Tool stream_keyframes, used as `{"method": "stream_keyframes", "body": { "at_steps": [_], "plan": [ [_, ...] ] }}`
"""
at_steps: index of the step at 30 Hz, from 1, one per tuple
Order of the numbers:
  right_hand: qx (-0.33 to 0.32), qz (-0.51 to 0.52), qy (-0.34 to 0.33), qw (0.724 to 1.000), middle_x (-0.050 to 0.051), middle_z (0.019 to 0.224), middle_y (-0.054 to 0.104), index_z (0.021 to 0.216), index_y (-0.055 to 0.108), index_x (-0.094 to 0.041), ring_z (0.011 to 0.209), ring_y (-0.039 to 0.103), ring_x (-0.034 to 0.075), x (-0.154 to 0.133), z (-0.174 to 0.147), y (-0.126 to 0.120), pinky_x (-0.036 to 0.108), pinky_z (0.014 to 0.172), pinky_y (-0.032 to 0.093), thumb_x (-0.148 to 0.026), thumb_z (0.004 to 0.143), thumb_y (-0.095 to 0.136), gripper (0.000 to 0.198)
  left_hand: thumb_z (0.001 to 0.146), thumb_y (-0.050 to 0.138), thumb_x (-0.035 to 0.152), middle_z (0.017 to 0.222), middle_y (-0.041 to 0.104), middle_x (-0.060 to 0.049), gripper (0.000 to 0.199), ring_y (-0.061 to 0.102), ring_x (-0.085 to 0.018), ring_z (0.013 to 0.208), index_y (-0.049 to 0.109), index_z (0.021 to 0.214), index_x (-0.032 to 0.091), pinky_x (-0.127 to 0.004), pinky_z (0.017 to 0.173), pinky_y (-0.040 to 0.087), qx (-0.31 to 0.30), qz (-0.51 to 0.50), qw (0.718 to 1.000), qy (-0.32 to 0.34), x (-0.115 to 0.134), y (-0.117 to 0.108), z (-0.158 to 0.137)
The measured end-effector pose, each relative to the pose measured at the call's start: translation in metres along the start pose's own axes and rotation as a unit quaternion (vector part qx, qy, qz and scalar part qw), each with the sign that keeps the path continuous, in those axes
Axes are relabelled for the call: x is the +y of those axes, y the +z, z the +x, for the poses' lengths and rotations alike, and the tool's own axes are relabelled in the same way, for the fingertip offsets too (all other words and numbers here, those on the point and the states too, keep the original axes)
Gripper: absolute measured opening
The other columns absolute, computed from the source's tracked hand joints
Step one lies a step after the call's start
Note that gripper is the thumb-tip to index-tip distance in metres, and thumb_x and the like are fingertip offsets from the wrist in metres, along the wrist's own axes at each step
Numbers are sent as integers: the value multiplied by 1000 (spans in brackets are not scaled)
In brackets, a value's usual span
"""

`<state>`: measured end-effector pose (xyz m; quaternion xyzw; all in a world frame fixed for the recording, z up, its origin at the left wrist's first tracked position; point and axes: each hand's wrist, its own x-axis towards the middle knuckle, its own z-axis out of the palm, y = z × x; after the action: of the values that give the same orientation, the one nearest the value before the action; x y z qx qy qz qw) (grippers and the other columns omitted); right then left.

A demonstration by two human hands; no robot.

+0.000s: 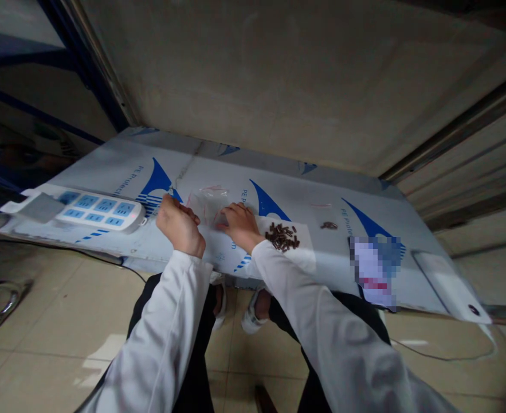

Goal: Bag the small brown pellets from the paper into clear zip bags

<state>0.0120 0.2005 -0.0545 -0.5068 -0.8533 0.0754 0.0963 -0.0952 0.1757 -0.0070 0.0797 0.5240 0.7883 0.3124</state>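
My left hand is raised above the table with its fingers curled closed; whatever they may hold is hidden. To its right, my right hand reaches down over clear plastic zip bags with red seal lines. Its fingers are bent, with thumb and forefinger apart at the bags. Beside my right wrist, a pile of small brown cylindrical pieces lies on a white sheet. Farther right, a clear bag with a red line has a few brown pieces in it.
A white power strip with blue sockets lies on the table's left. The metal tabletop bears blue-printed film. At right are a blurred-out packet and a white device with a cable. A wall stands behind.
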Motion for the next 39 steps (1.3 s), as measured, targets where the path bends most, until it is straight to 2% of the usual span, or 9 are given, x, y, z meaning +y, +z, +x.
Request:
{"method": "stream_keyframes", "body": {
  "at_steps": [4,7,10,12,16,21,26,32,39],
  "plan": [
    [77,55,16,995,4,92,72,90,72,-22,95,59,21,13,-8,-8,33,85,41,-30,91,53,20,81,47,33,40,23,11,30,19,-5,32,33,57,21,-20,34,16,-40,3,999,-30,1,-1,2],
    [195,131,11,972,3,90,73,88,73,-21,88,62,18,20,-25,-22,31,83,44,-28,92,53,21,77,55,34,42,27,11,29,21,-4,32,39,58,20,-19,34,15,-138,72,986,-53,-3,-1,-5],
    [326,200,20,924,3,89,74,90,74,-21,85,64,16,24,-54,-38,30,82,47,-27,89,58,17,71,65,39,44,36,9,32,29,-3,34,45,57,18,-18,34,19,-261,191,943,-82,-9,2,-21],
    [374,212,43,902,3,90,74,92,74,-22,86,65,17,25,-76,-48,31,82,49,-25,87,60,15,69,68,43,45,43,7,34,34,-4,34,49,57,16,-19,34,21,-334,243,906,-95,-13,5,-34],
    [358,201,82,908,2,97,74,96,74,-26,93,65,20,27,-117,-63,35,86,49,-23,87,58,18,72,66,46,65,62,-2,33,47,-6,41,60,68,14,-20,37,32,-460,213,852,-135,-19,13,-60],
    [327,220,115,912,2,100,74,100,73,-29,95,66,22,32,-144,-70,38,85,50,-24,89,56,21,69,70,41,66,66,-6,30,56,-10,50,64,73,12,-21,44,42,-536,231,797,-156,-25,19,-81],
    [326,194,91,921,1,102,74,100,73,-29,95,67,21,39,-144,-72,38,85,51,-23,90,54,23,72,68,49,64,66,-4,36,59,-10,52,63,69,13,-22,50,47,-537,202,800,-176,-28,20,-91],
    [312,206,69,925,1,107,72,102,73,-29,98,66,20,51,-142,-69,37,88,50,-20,89,55,24,71,70,45,66,67,-4,34,63,-12,57,63,73,12,-24,59,52,-521,203,810,-178,-30,21,-92],
    [315,292,108,897,2,102,74,98,74,-28,96,68,20,56,-142,-69,37,90,52,-22,84,63,19,70,71,42,70,68,-4,31,64,-12,61,64,76,12,-25,66,53,-533,187,810,-159,-36,20,-91]
  ]
}}
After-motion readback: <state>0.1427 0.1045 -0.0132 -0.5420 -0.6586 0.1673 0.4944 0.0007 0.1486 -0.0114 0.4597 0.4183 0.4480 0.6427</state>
